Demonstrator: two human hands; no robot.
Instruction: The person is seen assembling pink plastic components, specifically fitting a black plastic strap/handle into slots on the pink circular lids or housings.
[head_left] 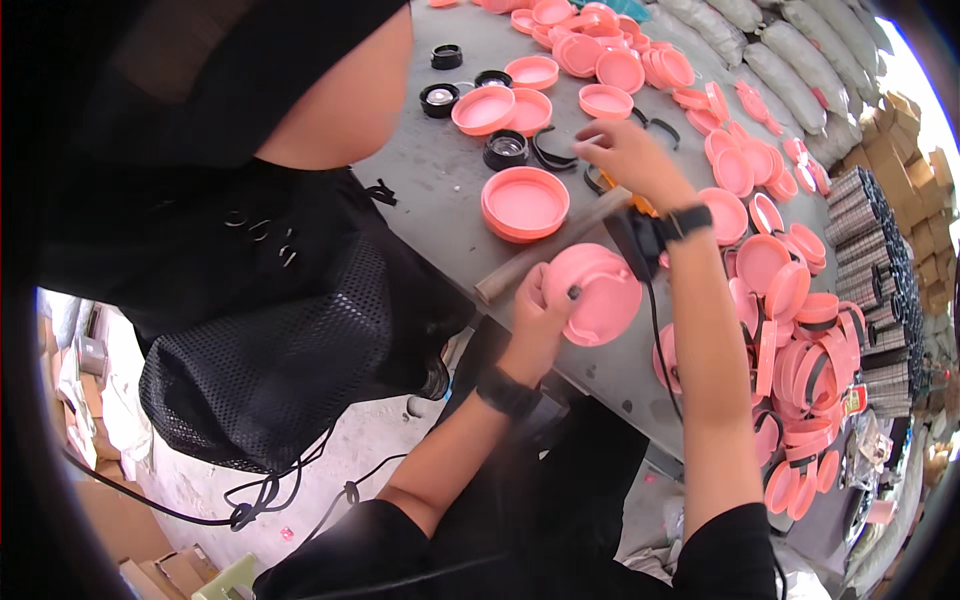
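Disc (pink) (608, 290) gripped in L hand (540, 320), R hand (638, 160) part-open nr blk strip (541, 155), can't tell if holding.

The view looks out from the wearer's head, through the left one of two wide fisheye cameras worn side by side. It faces steeply down, upright and unmirrored, past the lap (585, 465) toward the grey table (425, 190), whose near edge runs slantwise through the middle. The left hand (537, 318) and right hand (640, 163) lie near the lens, around the centre, their forearms (715, 370) coming in from the lower edge. Just beside, at left, it catches another person (280, 380); farther off come the floor (385, 450) at lower left and sacks (788, 85) at upper right; straight lines bend toward the dark rim
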